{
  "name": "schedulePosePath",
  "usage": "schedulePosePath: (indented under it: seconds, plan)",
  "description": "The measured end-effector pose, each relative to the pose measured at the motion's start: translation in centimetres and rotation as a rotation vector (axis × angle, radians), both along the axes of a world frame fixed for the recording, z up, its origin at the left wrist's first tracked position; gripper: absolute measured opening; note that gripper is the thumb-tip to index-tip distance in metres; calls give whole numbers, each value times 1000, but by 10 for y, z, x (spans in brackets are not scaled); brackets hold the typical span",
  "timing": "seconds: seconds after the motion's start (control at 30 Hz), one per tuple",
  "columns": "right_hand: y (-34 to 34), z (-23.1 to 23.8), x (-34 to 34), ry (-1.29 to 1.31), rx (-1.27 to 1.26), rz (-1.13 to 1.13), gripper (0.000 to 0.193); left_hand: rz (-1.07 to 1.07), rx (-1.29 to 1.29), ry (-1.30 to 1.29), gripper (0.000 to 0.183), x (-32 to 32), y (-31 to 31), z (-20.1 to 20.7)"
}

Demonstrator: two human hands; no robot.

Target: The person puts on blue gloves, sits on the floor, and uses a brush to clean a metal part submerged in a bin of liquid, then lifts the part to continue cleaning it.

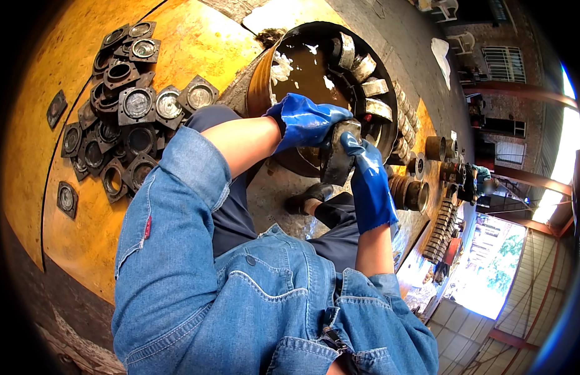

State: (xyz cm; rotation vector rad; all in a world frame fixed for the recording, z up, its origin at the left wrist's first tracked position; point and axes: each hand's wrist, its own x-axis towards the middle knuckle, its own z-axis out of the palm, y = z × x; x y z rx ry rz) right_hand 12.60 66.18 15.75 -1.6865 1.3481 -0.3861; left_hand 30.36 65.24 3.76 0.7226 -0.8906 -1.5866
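Observation:
Both my hands wear blue rubber gloves. My left hand point(305, 122) and my right hand point(370, 175) are closed around a dark, wet-looking metal part point(337, 159), held over the near rim of a round drum point(258, 87). Brown liquid point(302, 72) with patches of pale foam fills the drum. Along the drum's right inner side stand several blocky metal pieces point(375, 87) with light faces. The held part's far end is hidden behind my gloves.
Square metal housings with round openings point(137, 103) lie heaped on the yellow floor plate point(196, 37) at left. More metal rings point(417, 195) and rows of parts point(441, 231) stand at right. My shoe point(307, 197) is below the drum. Another person point(484, 181) appears far right.

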Motion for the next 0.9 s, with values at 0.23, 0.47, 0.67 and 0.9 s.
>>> schedulePosePath:
  seconds: [0.23,0.47,0.67,0.9]
  plan:
    - [11,14,10,43,-28,21,46,-128,-2,-64,37,16,14,20]
    - [2,-1,1,3,-2,26,45,-121,-32,-167,35,21,19,34]
    - [2,-1,-2,-44,21,19,46,-25,-277,-788,44,31,32,55]
    - [1,-1,1,-28,11,25,43,-27,-181,-559,40,28,30,48]
